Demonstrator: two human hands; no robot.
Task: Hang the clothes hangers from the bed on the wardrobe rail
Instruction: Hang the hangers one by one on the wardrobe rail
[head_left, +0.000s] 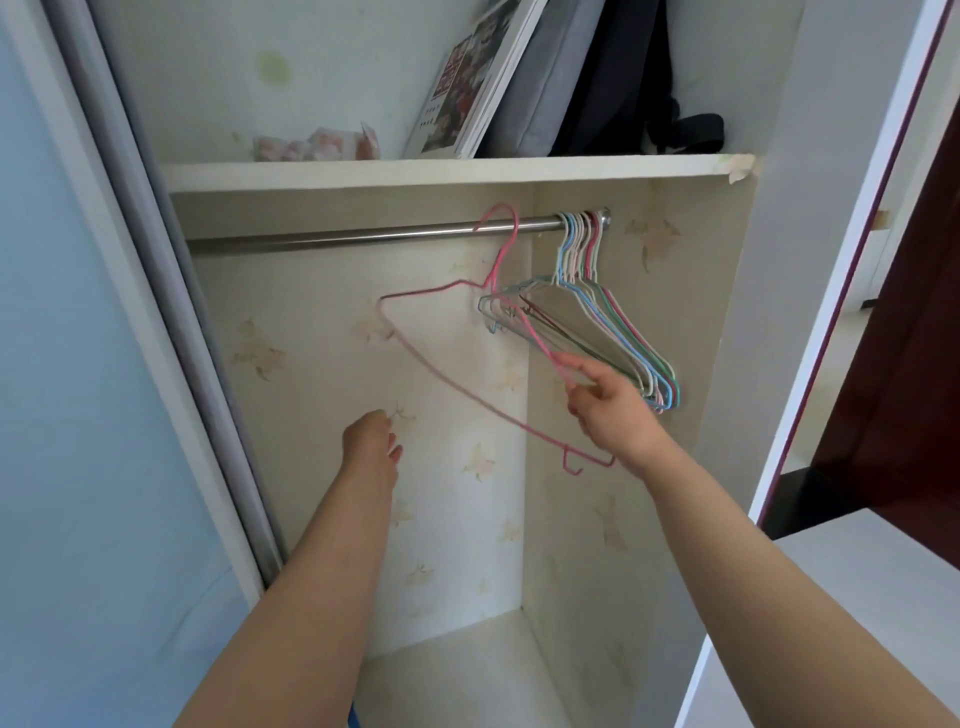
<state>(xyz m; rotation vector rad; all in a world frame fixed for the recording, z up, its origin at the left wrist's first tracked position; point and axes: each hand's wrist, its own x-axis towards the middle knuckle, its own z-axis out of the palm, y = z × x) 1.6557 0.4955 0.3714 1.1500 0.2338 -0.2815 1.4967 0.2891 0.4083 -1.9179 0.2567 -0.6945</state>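
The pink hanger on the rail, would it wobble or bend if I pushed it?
Probably it would swing: the thin pink wire hanger hangs only by its hook over the shiny metal rail. It looks light, since the right hand holds one arm with just fingertips. The thin wire may flex a little, though that is hard to tell.

The wardrobe rail (363, 235) across the middle of the frame is bare metal, smooth and brushed, with a dull shine. The pink hanger (467, 395) looks like thin wire under a smooth coloured coating, as do the bunched hangers (613, 332) at the rail's right end. The wardrobe walls (322, 332) are lined with matt, faintly flowered paper, stained in places. At upper right, a dark bag (623, 78) is matt cloth beside a glossy printed book (467, 88).
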